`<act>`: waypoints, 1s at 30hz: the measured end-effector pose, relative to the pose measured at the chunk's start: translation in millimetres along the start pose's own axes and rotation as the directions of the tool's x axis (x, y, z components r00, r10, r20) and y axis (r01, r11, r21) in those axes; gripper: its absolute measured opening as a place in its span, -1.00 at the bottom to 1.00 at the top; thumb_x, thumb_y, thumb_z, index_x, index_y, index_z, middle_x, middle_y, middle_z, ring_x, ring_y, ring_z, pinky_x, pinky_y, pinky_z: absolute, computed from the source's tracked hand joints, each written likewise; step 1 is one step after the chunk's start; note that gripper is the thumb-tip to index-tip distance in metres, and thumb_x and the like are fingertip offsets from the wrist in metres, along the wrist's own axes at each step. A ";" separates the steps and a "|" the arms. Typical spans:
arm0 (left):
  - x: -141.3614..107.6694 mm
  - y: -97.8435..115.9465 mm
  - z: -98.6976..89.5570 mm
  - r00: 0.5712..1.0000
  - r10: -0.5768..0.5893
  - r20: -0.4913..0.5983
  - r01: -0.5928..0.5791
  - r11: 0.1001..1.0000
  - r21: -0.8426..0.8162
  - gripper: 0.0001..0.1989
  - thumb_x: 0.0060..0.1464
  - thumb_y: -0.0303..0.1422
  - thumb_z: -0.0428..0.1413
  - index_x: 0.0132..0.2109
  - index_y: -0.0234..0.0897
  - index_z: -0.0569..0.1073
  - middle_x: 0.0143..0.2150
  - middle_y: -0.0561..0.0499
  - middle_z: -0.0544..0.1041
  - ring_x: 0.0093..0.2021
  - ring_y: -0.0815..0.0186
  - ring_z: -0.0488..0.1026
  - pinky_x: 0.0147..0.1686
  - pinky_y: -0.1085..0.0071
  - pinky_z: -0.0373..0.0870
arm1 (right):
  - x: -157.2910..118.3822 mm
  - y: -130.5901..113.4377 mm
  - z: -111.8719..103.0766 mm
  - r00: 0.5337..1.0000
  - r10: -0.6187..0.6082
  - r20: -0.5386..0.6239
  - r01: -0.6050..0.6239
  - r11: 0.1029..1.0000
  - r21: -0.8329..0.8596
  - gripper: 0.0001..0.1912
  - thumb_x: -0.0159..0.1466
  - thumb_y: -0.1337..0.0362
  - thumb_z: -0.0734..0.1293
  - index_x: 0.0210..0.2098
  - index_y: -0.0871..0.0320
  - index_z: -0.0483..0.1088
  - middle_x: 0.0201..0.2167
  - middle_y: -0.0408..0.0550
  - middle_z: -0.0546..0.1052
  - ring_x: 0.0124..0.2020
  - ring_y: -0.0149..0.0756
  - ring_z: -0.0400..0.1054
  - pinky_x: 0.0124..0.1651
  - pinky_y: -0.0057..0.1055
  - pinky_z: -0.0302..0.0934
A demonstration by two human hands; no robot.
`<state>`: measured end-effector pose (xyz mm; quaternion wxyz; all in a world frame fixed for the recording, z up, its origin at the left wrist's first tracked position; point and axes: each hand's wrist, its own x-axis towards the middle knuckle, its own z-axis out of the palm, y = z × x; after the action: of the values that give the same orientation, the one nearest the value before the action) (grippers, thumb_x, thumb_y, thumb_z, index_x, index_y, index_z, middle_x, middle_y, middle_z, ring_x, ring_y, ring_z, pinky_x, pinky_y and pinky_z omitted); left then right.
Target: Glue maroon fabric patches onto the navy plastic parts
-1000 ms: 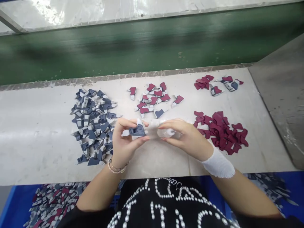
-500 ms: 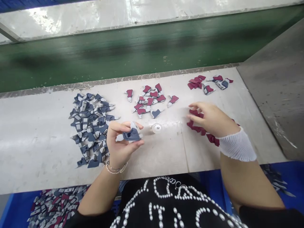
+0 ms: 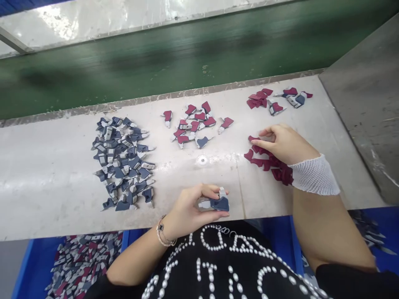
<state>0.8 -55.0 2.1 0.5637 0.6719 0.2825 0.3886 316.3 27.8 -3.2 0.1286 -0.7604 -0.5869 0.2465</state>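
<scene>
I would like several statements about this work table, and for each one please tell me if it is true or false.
1. The left hand holds a blue and grey piece. True.
2. The bracelet is on the right wrist. False: the bracelet is on the left wrist; the right one wears a white band.
3. The right hand is at the larger maroon pile. True.
4. The small white disc is held in a hand. False: the white disc lies on the table.
5. Every piece in the middle group shows maroon. False: in this group, one piece shows blue.
</scene>
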 end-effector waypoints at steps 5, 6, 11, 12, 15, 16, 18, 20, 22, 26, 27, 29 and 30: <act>-3.0 -8.5 7.6 0.992 -0.082 -0.093 0.086 0.996 0.040 -0.67 -0.02 -0.34 0.41 -0.19 -0.27 0.43 -0.07 -0.13 0.55 -0.03 0.21 0.61 -0.19 0.37 0.67 | -5.6 -12.7 -3.2 0.996 -0.059 0.060 0.054 0.996 0.076 -0.85 0.21 0.13 0.44 -0.38 0.06 0.48 -0.32 0.06 0.59 -0.34 0.00 0.48 -0.23 0.03 0.38; -2.5 -9.8 9.5 0.990 -0.084 -0.115 0.089 0.995 0.041 -0.67 -0.02 -0.34 0.40 -0.19 -0.27 0.44 -0.08 -0.11 0.52 -0.05 0.24 0.59 -0.19 0.37 0.67 | -11.8 -18.8 -6.1 0.995 -0.076 0.066 0.069 0.992 0.102 -0.84 0.23 0.12 0.42 -0.38 0.05 0.47 -0.37 0.03 0.60 -0.38 -0.02 0.48 -0.28 -0.01 0.37; -0.3 -13.1 20.0 0.960 -0.059 -0.272 0.086 0.993 0.086 -0.67 -0.04 -0.36 0.42 -0.20 -0.26 0.43 -0.15 -0.02 0.45 -0.18 0.35 0.53 -0.29 0.47 0.60 | -70.0 -53.9 -18.2 0.943 -0.290 0.162 0.236 0.928 0.287 -0.74 0.26 -0.04 0.42 -0.33 0.00 0.57 -0.35 -0.08 0.66 -0.35 -0.11 0.56 -0.30 -0.18 0.41; -0.1 -13.5 21.7 0.954 -0.061 -0.295 0.090 0.992 0.088 -0.67 -0.04 -0.36 0.42 -0.21 -0.26 0.43 -0.17 0.00 0.45 -0.21 0.37 0.52 -0.30 0.48 0.59 | -82.9 -59.8 -18.1 0.904 -0.364 0.223 0.278 0.899 0.338 -0.75 0.28 -0.03 0.41 -0.29 -0.03 0.61 -0.33 -0.11 0.68 -0.33 -0.14 0.57 -0.28 -0.22 0.43; 0.1 -14.9 24.5 0.943 -0.063 -0.327 0.090 0.994 0.069 -0.70 -0.01 -0.38 0.39 -0.20 -0.26 0.42 -0.20 0.02 0.46 -0.24 0.39 0.51 -0.29 0.47 0.56 | -112.8 -72.9 -12.0 0.783 -0.505 0.363 0.295 0.816 0.497 -0.79 0.38 0.11 0.33 -0.11 -0.11 0.61 -0.21 -0.22 0.69 -0.25 -0.25 0.60 -0.22 -0.34 0.46; 0.2 -15.5 24.8 0.942 -0.060 -0.329 0.087 0.994 0.067 -0.71 0.01 -0.39 0.38 -0.20 -0.26 0.43 -0.20 0.02 0.46 -0.24 0.39 0.52 -0.27 0.47 0.56 | -118.8 -75.7 -8.7 0.777 -0.496 0.387 0.246 0.806 0.538 -0.79 0.40 0.15 0.31 -0.07 -0.10 0.58 -0.19 -0.23 0.69 -0.22 -0.26 0.61 -0.20 -0.35 0.47; 0.3 -16.5 24.7 0.942 -0.045 -0.332 0.078 0.993 0.087 -0.72 0.00 -0.41 0.38 -0.20 -0.26 0.44 -0.20 0.01 0.48 -0.22 0.38 0.52 -0.27 0.47 0.55 | -124.7 -79.2 -1.9 0.808 -0.410 0.423 0.106 0.807 0.581 -0.85 0.38 0.13 0.33 -0.13 -0.04 0.52 -0.24 -0.20 0.69 -0.22 -0.23 0.61 -0.21 -0.33 0.47; 0.6 -17.3 24.6 0.943 -0.011 -0.333 0.056 0.991 0.124 -0.71 -0.02 -0.44 0.39 -0.20 -0.25 0.45 -0.21 0.02 0.51 -0.22 0.38 0.52 -0.27 0.47 0.53 | -124.7 -80.3 3.5 0.840 -0.335 0.427 0.030 0.814 0.580 -0.83 0.36 0.08 0.36 -0.28 0.02 0.46 -0.35 -0.17 0.67 -0.29 -0.21 0.60 -0.27 -0.32 0.44; 1.1 -17.8 24.8 0.941 0.042 -0.337 0.016 0.985 0.171 -0.70 -0.03 -0.45 0.40 -0.20 -0.25 0.46 -0.22 0.03 0.53 -0.22 0.37 0.52 -0.27 0.47 0.52 | -121.9 -80.1 6.3 0.856 -0.329 0.399 0.062 0.832 0.552 -0.77 0.34 0.06 0.38 -0.36 0.05 0.46 -0.42 -0.15 0.63 -0.37 -0.24 0.55 -0.33 -0.32 0.37; 2.1 -17.8 26.4 0.935 0.078 -0.346 -0.006 0.979 0.204 -0.72 -0.03 -0.42 0.41 -0.21 -0.25 0.48 -0.23 0.02 0.54 -0.23 0.35 0.54 -0.27 0.43 0.53 | -116.7 -79.4 6.2 0.879 -0.340 0.334 0.132 0.846 0.516 -0.75 0.33 0.05 0.39 -0.38 0.03 0.54 -0.46 -0.13 0.58 -0.45 -0.28 0.42 -0.41 -0.34 0.28; 2.3 -17.7 26.9 0.934 0.076 -0.349 -0.005 0.980 0.199 -0.72 -0.02 -0.40 0.41 -0.21 -0.25 0.47 -0.23 0.02 0.54 -0.22 0.35 0.54 -0.27 0.42 0.53 | -116.0 -79.5 6.0 0.884 -0.332 0.328 0.126 0.847 0.516 -0.75 0.32 0.04 0.40 -0.39 0.03 0.55 -0.47 -0.13 0.57 -0.46 -0.28 0.40 -0.42 -0.34 0.27; 2.9 -17.4 27.7 0.934 0.072 -0.351 -0.005 0.982 0.188 -0.72 -0.01 -0.39 0.40 -0.21 -0.25 0.47 -0.23 0.02 0.54 -0.23 0.35 0.54 -0.27 0.42 0.54 | -115.1 -79.8 6.5 0.894 -0.306 0.327 0.102 0.850 0.517 -0.74 0.30 0.02 0.41 -0.41 0.03 0.54 -0.50 -0.14 0.55 -0.48 -0.29 0.38 -0.46 -0.36 0.24; 3.1 -17.2 28.0 0.935 0.075 -0.347 -0.010 0.983 0.186 -0.72 -0.01 -0.39 0.40 -0.21 -0.25 0.47 -0.24 0.02 0.53 -0.23 0.35 0.54 -0.26 0.42 0.54 | -114.8 -79.7 7.1 0.897 -0.291 0.332 0.083 0.849 0.521 -0.73 0.29 0.01 0.42 -0.41 0.04 0.54 -0.50 -0.14 0.54 -0.49 -0.29 0.39 -0.46 -0.36 0.23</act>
<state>27.0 -63.9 -15.9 0.4320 0.6458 0.3985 0.4873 224.7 -60.4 55.2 0.2205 -0.5732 -0.5905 0.5237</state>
